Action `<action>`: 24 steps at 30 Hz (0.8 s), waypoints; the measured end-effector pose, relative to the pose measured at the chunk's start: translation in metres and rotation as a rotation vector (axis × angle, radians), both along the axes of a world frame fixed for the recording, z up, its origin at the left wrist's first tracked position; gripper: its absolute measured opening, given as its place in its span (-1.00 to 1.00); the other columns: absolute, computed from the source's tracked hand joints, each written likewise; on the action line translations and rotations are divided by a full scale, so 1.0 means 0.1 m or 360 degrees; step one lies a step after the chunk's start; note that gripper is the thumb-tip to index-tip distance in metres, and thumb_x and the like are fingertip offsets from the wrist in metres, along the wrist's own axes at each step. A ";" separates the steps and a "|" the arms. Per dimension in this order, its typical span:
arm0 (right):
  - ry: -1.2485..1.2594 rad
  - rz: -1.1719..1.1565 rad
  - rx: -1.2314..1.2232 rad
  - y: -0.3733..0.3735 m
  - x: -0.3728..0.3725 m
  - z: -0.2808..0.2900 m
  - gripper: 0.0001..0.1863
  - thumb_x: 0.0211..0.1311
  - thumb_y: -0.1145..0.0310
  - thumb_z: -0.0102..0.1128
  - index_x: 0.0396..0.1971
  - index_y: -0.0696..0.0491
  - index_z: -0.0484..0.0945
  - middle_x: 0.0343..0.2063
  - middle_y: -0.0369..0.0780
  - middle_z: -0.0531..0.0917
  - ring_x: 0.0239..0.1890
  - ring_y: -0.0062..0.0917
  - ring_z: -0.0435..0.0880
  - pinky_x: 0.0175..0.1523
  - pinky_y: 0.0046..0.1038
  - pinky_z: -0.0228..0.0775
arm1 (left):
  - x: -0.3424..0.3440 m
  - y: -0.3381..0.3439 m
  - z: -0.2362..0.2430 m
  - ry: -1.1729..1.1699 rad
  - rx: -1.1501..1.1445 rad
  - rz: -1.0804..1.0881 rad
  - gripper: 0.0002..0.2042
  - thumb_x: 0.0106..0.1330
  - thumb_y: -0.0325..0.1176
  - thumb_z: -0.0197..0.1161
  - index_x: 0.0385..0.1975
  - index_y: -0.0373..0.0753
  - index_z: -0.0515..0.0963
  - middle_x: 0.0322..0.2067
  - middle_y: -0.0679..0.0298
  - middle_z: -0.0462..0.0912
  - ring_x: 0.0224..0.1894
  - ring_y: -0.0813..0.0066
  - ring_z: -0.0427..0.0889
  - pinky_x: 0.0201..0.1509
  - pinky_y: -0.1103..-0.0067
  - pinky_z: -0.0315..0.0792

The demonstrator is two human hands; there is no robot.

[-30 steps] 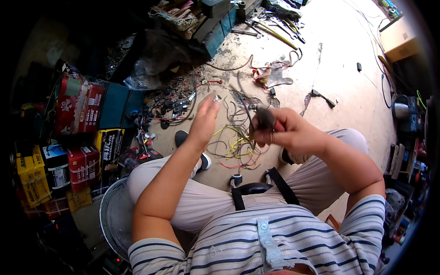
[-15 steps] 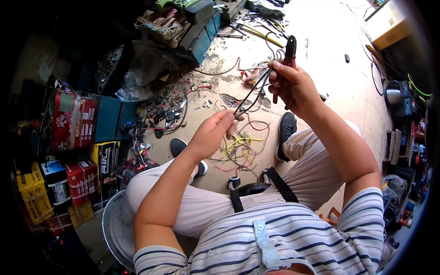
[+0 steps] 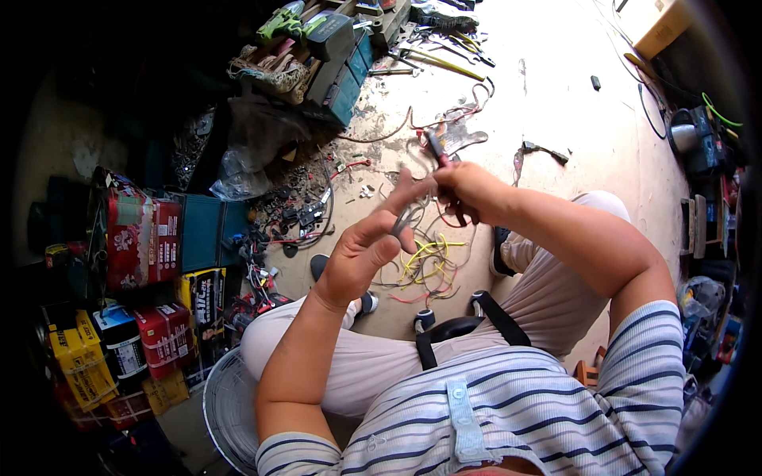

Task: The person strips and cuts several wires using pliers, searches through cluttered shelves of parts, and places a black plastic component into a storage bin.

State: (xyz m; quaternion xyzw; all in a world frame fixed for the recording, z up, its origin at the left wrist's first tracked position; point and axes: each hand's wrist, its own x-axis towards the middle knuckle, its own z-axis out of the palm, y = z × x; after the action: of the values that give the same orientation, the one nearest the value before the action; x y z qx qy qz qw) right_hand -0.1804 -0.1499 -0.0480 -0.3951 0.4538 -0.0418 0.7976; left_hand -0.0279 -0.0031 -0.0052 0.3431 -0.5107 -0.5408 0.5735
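Note:
My right hand [image 3: 474,193] is closed round pliers [image 3: 435,147] with red handles and a dark head, which points up and away from me. To its left, my left hand [image 3: 359,252] has its index finger stretched toward the right hand and its thumb apart. A dark wire [image 3: 406,216] lies looped across the left hand's curled fingers; motion smears it, along with the fingertips. Below the hands, a tangle of yellow wires [image 3: 432,258], with red and grey ones among them, lies on the floor between my feet.
Cable scraps and dark parts [image 3: 305,210] litter the floor at left, near a clear plastic bag [image 3: 242,178]. Boxes [image 3: 163,341] are stacked at far left beside a round wire-grille fan [image 3: 226,404]. Hand tools [image 3: 448,59] and a work glove [image 3: 464,136] lie farther off.
My right hand has come down and left with the pliers, whose head now tilts left. My left hand has turned and its index finger has stretched out. The wire no longer spans the hands tautly.

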 end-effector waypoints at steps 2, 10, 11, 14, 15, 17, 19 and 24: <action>0.0056 0.0258 0.0033 0.09 0.04 -0.02 -0.78 0.17 0.28 0.07 -0.56 0.09 0.45 -0.75 -0.32 0.40 -0.80 -0.62 0.32 -0.76 -0.56 0.10 | 0.01 -0.03 0.00 0.0351 0.0072 -0.0019 -0.74 0.33 -0.11 0.05 -0.37 -0.16 0.50 0.09 0.02 0.38 0.33 0.11 0.08 0.37 0.29 -0.12; 0.0023 0.0640 -0.0469 0.09 0.03 -0.02 -0.60 0.30 0.07 -0.04 -0.33 0.16 0.50 -0.47 -0.25 0.59 -0.46 -0.64 0.49 -0.54 -0.59 0.32 | 0.27 -0.03 0.04 0.0466 0.0548 0.0797 -0.61 0.41 0.07 -0.26 -0.48 -0.11 0.24 -0.54 0.35 0.32 -0.63 0.64 0.16 -0.46 0.65 0.15; -0.0092 0.0672 -0.0554 0.10 0.01 0.02 -0.58 0.32 0.04 -0.06 -0.34 0.14 0.50 -0.44 -0.28 0.59 -0.40 -0.65 0.49 -0.53 -0.61 0.33 | 0.31 -0.02 0.01 0.0488 0.0615 0.0813 -0.60 0.42 0.07 -0.26 -0.48 -0.11 0.23 -0.55 0.34 0.32 -0.64 0.63 0.16 -0.51 0.67 0.09; -0.0213 0.1021 -0.0348 0.16 0.00 0.41 -0.56 0.36 0.03 -0.14 -0.31 0.13 0.52 -0.45 -0.30 0.58 -0.48 -0.68 0.43 -0.42 -0.65 0.30 | 0.28 0.00 -0.05 0.0376 0.0685 0.0882 -0.63 0.44 0.01 -0.27 -0.49 -0.12 0.23 -0.58 0.32 0.33 -0.65 0.63 0.15 -0.53 0.69 0.08; -0.0314 0.1070 -0.0254 0.18 -0.01 0.47 -0.56 0.35 0.04 -0.13 -0.30 0.13 0.53 -0.44 -0.28 0.59 -0.52 -0.68 0.43 -0.43 -0.64 0.32 | 0.27 -0.01 -0.07 0.0319 0.0691 0.0882 -0.64 0.44 -0.01 -0.27 -0.48 -0.12 0.23 -0.57 0.31 0.34 -0.64 0.63 0.16 -0.54 0.69 0.08; -0.0428 0.1116 -0.0092 0.23 -0.04 0.59 -0.58 0.37 0.09 -0.15 -0.27 0.16 0.53 -0.45 -0.28 0.62 -0.57 -0.70 0.43 -0.46 -0.63 0.31 | 0.24 -0.01 -0.10 0.0148 0.0617 0.0820 -0.67 0.45 -0.06 -0.28 -0.45 -0.14 0.23 -0.56 0.30 0.36 -0.62 0.65 0.19 -0.52 0.71 0.11; -0.0498 0.1184 0.0100 0.24 -0.05 0.63 -0.59 0.37 0.10 -0.15 -0.23 0.17 0.52 -0.45 -0.27 0.62 -0.54 -0.69 0.52 -0.44 -0.63 0.34 | 0.17 -0.03 -0.11 -0.0119 0.0558 0.0822 -0.68 0.46 -0.08 -0.29 -0.44 -0.14 0.23 -0.55 0.31 0.36 -0.60 0.65 0.21 -0.52 0.72 0.13; -0.0432 0.1254 0.0171 0.26 -0.08 0.69 -0.58 0.37 0.10 -0.16 -0.19 0.18 0.49 -0.43 -0.26 0.63 -0.51 -0.64 0.59 -0.40 -0.61 0.40 | 0.04 -0.05 -0.04 -0.0455 0.0438 0.0792 -0.72 0.47 -0.20 -0.29 -0.35 -0.23 0.30 -0.52 0.38 0.34 -0.54 0.70 0.21 -0.48 0.75 0.13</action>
State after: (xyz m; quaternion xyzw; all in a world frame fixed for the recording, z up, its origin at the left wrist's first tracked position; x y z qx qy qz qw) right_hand -0.1887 -0.1242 0.0205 -0.4873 0.1602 0.2384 0.8246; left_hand -0.0236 -0.0078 -0.0088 0.6045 -0.4086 -0.3941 0.5589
